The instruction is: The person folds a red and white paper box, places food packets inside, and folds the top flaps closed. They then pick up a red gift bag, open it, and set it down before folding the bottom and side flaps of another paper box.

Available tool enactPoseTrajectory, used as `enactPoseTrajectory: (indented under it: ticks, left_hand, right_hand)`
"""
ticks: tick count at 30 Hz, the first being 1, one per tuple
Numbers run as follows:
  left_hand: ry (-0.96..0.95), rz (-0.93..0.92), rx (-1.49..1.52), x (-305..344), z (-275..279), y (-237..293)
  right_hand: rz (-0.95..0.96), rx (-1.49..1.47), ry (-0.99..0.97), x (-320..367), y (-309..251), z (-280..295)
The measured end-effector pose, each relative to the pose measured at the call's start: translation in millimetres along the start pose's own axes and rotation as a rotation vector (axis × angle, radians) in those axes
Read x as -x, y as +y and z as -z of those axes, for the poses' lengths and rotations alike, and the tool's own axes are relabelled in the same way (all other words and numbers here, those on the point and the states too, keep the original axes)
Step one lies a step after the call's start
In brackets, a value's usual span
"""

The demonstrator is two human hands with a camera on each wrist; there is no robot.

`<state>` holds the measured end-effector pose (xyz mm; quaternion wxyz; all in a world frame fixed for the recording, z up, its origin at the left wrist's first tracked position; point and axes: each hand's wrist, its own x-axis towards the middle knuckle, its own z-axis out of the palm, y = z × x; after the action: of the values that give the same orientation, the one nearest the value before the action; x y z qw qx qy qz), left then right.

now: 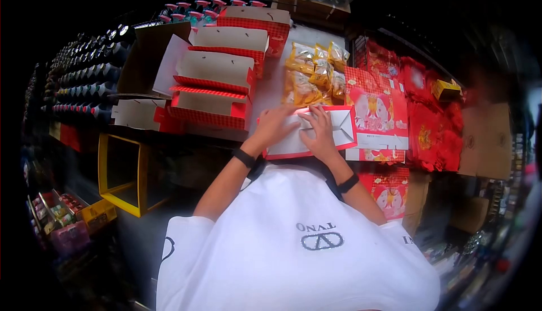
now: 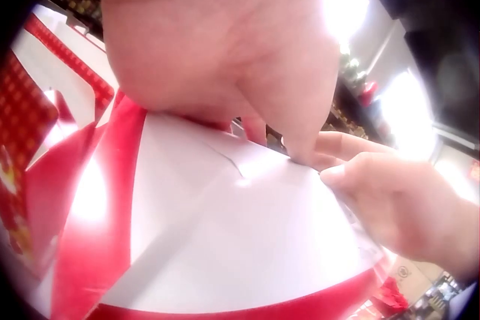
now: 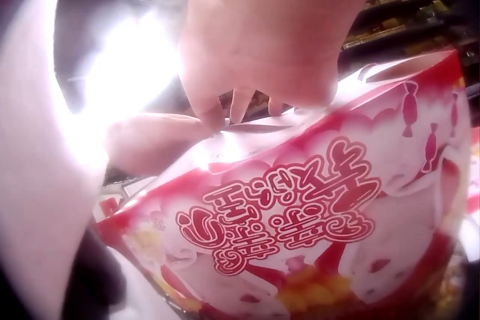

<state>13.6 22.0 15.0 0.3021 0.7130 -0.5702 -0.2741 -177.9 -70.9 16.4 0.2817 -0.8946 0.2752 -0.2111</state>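
Observation:
A red-and-white printed carton [image 1: 340, 123] stands against the front of the person's white shirt, its plain white flaps facing up. On the left side of these flaps lies the left hand [image 1: 278, 123]; in the left wrist view its thumb and fingers straddle a white flap [image 2: 232, 222]. The right hand [image 1: 320, 136] is close beside it, thumb and fingertips pinching the flap edge, as the left wrist view also shows. Pink lettering and cartoon figures cover the carton's side panel [image 3: 300, 237] in the right wrist view. Some fingertips are hidden behind the flaps.
Several open red checkered cartons [image 1: 217, 68] stand in a row on the left. Yellow snack packets [image 1: 316, 71] lie on the table beyond the hands. Printed red cartons [image 1: 372, 108] and red bags [image 1: 429, 136] are piled on the right. A yellow frame [image 1: 141, 178] stands lower left.

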Motion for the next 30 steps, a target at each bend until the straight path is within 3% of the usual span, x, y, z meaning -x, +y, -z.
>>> enactPoseTrajectory:
  ticks: [7, 13, 16, 25, 30]
  left_hand:
    - [0.022, -0.038, -0.025, 0.1, -8.2, -10.3]
    - [0.047, -0.026, -0.038, 4.1, -4.4, -11.3]
    - [0.083, -0.025, -0.065, 4.7, -6.3, -10.9]
    - [0.056, -0.125, -0.198, -8.4, -29.3, 15.9]
    - [-0.191, -0.116, -0.173, -34.9, -24.6, 30.8]
  right_hand:
    - [0.027, 0.136, 0.02, 0.1, 5.3, -5.8]
    - [0.02, 0.085, 0.076, 6.9, -19.9, 19.8]
    - [-0.046, 0.002, -0.076, 20.6, -20.0, 30.4]
    - [0.157, 0.104, 0.047, 68.2, -10.3, 46.3]
    - [-0.22, -0.061, 0.235, 73.3, -5.9, 59.7]
